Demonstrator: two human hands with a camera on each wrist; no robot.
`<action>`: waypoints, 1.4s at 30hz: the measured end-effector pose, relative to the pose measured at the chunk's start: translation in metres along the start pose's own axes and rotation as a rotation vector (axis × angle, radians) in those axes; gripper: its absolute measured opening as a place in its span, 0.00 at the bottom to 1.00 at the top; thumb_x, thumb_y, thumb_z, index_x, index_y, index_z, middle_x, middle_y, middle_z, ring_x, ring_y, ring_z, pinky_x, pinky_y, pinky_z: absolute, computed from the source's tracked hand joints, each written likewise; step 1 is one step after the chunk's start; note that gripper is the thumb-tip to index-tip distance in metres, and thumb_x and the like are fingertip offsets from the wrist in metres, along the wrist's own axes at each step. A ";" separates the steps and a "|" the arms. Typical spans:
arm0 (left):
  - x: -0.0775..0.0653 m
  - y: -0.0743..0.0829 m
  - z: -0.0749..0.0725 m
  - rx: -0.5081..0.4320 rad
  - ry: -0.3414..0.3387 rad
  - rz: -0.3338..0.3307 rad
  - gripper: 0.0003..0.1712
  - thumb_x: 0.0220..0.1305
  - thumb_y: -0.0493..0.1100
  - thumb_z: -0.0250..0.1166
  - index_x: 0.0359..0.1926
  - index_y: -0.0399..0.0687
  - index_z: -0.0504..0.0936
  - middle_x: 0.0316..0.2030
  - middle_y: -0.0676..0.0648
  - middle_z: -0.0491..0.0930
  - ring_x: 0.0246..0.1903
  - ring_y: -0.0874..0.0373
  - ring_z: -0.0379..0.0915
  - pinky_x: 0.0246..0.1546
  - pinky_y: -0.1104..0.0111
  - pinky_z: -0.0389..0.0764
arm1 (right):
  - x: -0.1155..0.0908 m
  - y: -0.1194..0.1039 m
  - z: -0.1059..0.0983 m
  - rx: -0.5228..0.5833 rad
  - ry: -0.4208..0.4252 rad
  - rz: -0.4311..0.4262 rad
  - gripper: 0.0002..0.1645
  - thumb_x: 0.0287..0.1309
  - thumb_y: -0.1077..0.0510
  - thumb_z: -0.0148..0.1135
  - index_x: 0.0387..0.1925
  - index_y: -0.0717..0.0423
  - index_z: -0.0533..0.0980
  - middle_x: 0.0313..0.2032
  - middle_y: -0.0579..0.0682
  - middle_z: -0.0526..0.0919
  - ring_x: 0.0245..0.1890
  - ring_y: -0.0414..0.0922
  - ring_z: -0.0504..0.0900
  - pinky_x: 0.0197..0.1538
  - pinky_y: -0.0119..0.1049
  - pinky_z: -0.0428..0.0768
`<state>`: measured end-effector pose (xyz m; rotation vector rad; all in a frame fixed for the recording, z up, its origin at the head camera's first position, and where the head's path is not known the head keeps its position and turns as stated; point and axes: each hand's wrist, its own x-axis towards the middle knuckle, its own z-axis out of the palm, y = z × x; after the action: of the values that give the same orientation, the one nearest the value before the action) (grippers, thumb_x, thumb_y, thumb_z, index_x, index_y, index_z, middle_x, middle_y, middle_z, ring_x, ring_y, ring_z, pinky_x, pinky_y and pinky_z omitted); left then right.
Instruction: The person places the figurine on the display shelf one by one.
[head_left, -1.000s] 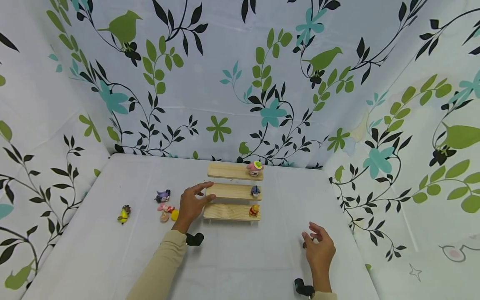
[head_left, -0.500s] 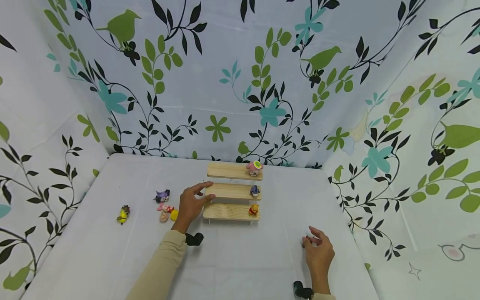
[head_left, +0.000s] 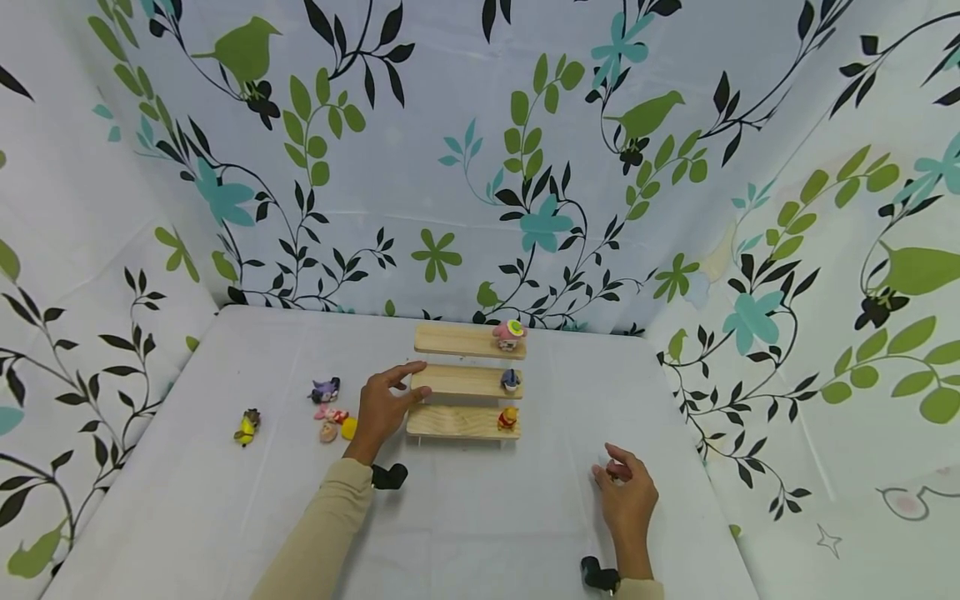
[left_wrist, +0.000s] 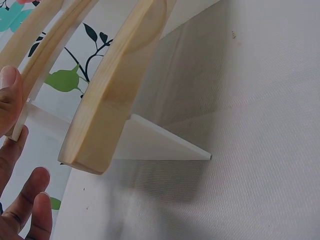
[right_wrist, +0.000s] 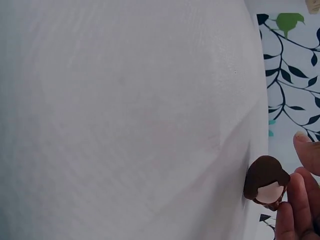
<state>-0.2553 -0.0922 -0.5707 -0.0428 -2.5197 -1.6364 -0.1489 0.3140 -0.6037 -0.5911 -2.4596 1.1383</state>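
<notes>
A three-tier wooden shelf [head_left: 453, 422] stands in the middle of the table in the head view. My left hand [head_left: 384, 410] grips the left end of its middle tier [head_left: 465, 381]; the left wrist view shows the thumb and a finger pinching that board's end. At the right of the table, my right hand [head_left: 628, 498] holds a small brown-haired figurine [right_wrist: 266, 180] in its curled fingers, low over the cloth. In the right wrist view the figurine's head shows, while its lower part is hidden by the fingers. The thumb [right_wrist: 307, 152] stands apart from the head.
On the shelf's right ends sit a pink figurine [head_left: 509, 333], a blue one [head_left: 511, 381] and a yellow-and-red bear figurine [head_left: 508, 418]. Left of the shelf lie a purple figurine [head_left: 326, 390], a pink-and-red one [head_left: 330, 413] and a yellow one [head_left: 247, 427]. Patterned cloth surrounds the table.
My right hand has shifted slightly left, and its fingers have moved around the figurine. The left hand stays on the shelf's middle tier.
</notes>
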 end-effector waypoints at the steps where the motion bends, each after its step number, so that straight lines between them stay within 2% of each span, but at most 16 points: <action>1: 0.000 0.000 0.000 0.000 0.000 -0.002 0.27 0.65 0.53 0.77 0.65 0.62 0.86 0.67 0.50 0.83 0.53 0.44 0.80 0.49 0.56 0.78 | 0.000 -0.001 0.000 0.008 0.005 -0.002 0.27 0.56 0.69 0.78 0.57 0.49 0.86 0.48 0.55 0.87 0.46 0.49 0.85 0.44 0.20 0.72; 4: 0.000 0.001 0.000 0.007 -0.001 -0.009 0.27 0.65 0.53 0.77 0.65 0.63 0.86 0.67 0.50 0.83 0.53 0.44 0.80 0.50 0.56 0.77 | -0.001 -0.003 -0.002 0.029 0.038 -0.002 0.24 0.59 0.67 0.77 0.56 0.49 0.86 0.48 0.55 0.88 0.47 0.48 0.85 0.46 0.24 0.72; 8: 0.000 0.001 0.000 0.007 -0.002 -0.008 0.27 0.65 0.52 0.77 0.65 0.63 0.86 0.66 0.50 0.83 0.53 0.44 0.80 0.50 0.55 0.77 | 0.000 -0.004 -0.006 0.048 0.095 0.008 0.21 0.61 0.67 0.75 0.55 0.51 0.86 0.50 0.54 0.88 0.48 0.48 0.84 0.51 0.36 0.75; 12: 0.001 0.000 0.000 -0.003 -0.003 -0.010 0.27 0.65 0.52 0.77 0.65 0.63 0.86 0.66 0.50 0.83 0.53 0.44 0.80 0.51 0.55 0.76 | 0.000 -0.003 -0.009 0.044 0.124 0.035 0.19 0.65 0.68 0.70 0.56 0.53 0.85 0.52 0.54 0.88 0.47 0.48 0.83 0.53 0.43 0.76; 18: 0.001 0.001 -0.001 -0.007 -0.001 -0.013 0.27 0.64 0.52 0.78 0.64 0.63 0.86 0.66 0.49 0.83 0.53 0.43 0.80 0.51 0.54 0.77 | -0.003 -0.002 -0.009 0.028 0.106 0.082 0.18 0.66 0.65 0.69 0.56 0.55 0.85 0.53 0.56 0.89 0.47 0.50 0.84 0.52 0.36 0.73; 22: 0.000 0.001 -0.001 -0.005 0.002 -0.009 0.27 0.64 0.52 0.78 0.64 0.62 0.87 0.66 0.48 0.83 0.53 0.43 0.80 0.51 0.54 0.77 | -0.006 0.000 -0.004 0.012 0.077 0.102 0.16 0.66 0.61 0.72 0.54 0.53 0.86 0.52 0.55 0.90 0.46 0.49 0.85 0.46 0.26 0.72; 27: 0.001 0.000 0.000 -0.008 -0.002 -0.005 0.27 0.64 0.52 0.78 0.64 0.63 0.86 0.66 0.49 0.83 0.53 0.44 0.80 0.50 0.55 0.77 | -0.007 0.002 0.003 -0.007 0.075 0.098 0.15 0.65 0.59 0.74 0.53 0.53 0.87 0.51 0.55 0.91 0.45 0.51 0.86 0.41 0.22 0.72; 36: 0.001 0.002 0.000 -0.010 0.001 -0.016 0.27 0.64 0.52 0.77 0.64 0.64 0.86 0.66 0.50 0.84 0.53 0.44 0.79 0.52 0.55 0.75 | -0.003 -0.004 0.008 0.024 0.056 0.093 0.21 0.60 0.58 0.78 0.55 0.53 0.86 0.51 0.57 0.90 0.44 0.52 0.87 0.38 0.25 0.74; 42: 0.000 0.000 0.000 -0.013 0.002 -0.014 0.27 0.64 0.52 0.78 0.65 0.64 0.86 0.66 0.50 0.83 0.53 0.44 0.80 0.52 0.55 0.75 | -0.005 -0.005 0.013 0.013 -0.009 0.125 0.27 0.58 0.57 0.80 0.58 0.54 0.84 0.51 0.58 0.90 0.47 0.54 0.88 0.42 0.29 0.77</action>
<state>-0.2557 -0.0916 -0.5705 -0.0250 -2.5137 -1.6571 -0.1521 0.3007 -0.6087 -0.7460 -2.4506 1.2058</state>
